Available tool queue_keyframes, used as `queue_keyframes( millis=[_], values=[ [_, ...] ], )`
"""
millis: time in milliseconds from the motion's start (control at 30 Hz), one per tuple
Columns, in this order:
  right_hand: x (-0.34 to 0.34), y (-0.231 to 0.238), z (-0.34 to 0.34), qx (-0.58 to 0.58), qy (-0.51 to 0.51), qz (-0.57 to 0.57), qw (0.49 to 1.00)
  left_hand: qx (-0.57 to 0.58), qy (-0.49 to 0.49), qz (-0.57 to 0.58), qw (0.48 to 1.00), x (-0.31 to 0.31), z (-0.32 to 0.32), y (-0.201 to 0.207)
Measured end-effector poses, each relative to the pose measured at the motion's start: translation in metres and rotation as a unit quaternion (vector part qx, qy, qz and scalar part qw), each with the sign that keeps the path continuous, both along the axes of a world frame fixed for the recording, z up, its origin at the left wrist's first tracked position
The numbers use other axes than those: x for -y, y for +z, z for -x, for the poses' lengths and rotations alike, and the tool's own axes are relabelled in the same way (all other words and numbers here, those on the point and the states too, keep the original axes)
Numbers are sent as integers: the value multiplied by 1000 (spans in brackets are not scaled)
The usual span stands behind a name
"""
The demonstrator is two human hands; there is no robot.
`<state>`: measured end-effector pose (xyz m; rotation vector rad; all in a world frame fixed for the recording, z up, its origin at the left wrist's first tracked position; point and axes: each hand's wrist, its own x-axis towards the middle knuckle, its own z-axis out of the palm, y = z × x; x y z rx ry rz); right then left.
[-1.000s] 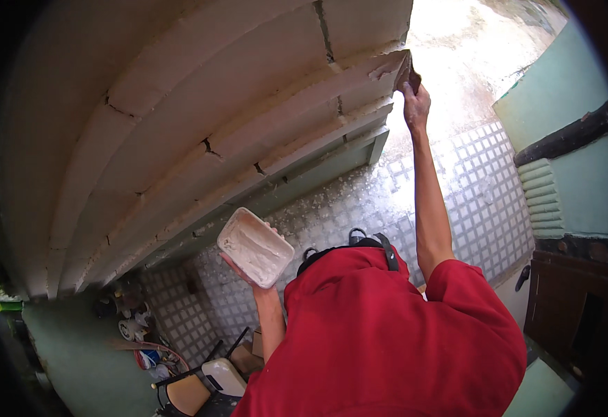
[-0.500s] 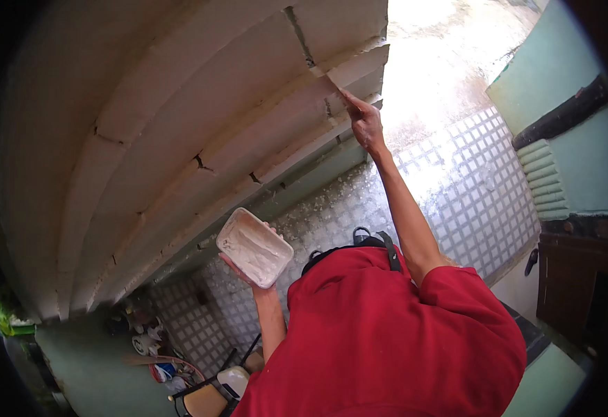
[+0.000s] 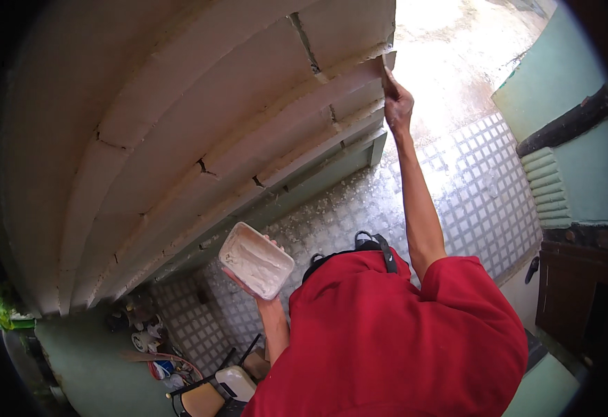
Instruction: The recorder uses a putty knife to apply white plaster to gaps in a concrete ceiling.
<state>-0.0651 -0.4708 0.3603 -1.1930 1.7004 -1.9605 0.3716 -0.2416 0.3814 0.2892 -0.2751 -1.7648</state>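
Observation:
My left hand (image 3: 243, 283) is wrapped round a white rectangular tray (image 3: 231, 238), its fingertips showing along the far rim. Pale, smeared putty (image 3: 255, 263) lies inside. Raised at the end of my outstretched arm, my right hand (image 3: 399, 105) is closed on a thin putty knife (image 3: 386, 64), seen nearly edge-on. Its blade is at the bright right edge of the ribbed, pale panelled surface (image 3: 248, 90); whether it touches there is hard to tell. Dark gaps (image 3: 304, 43) and cracks run across the panels, and a light patch sits at the lower end of the longest gap.
Below is a checkered tile floor (image 3: 456, 181) with white specks. A chair (image 3: 203, 399) and assorted clutter (image 3: 154, 340) stand at the lower left. At the right are a green wall (image 3: 585, 174), a dark beam (image 3: 564, 121) and a brown cabinet (image 3: 571, 285).
My right hand has moved right with the putty knife, from the end of the long gap to the panel edge. My left hand and the tray have shifted slightly downward in view.

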Motion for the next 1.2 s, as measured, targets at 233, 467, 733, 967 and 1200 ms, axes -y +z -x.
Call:
queue_keyframes(
  millis=[233, 467, 733, 967, 1200],
  values=[
    [-17, 9, -10, 18, 116, 20, 993, -35, -29, -5, 999, 16, 2, -2],
    [-4, 28, -6, -55, -11, -60, 997, -48, -23, -14, 999, 13, 3, -9],
    [-15, 15, -46, -107, 91, 16, 990, -63, -45, -12, 997, 19, 10, -9],
    [-14, 33, 14, -139, -56, -6, 989, -68, -39, -10, 997, 18, 10, -3],
    [-10, 16, -36, -164, 41, 61, 984, -38, -14, -20, 999, 6, 7, -12]
  ],
)
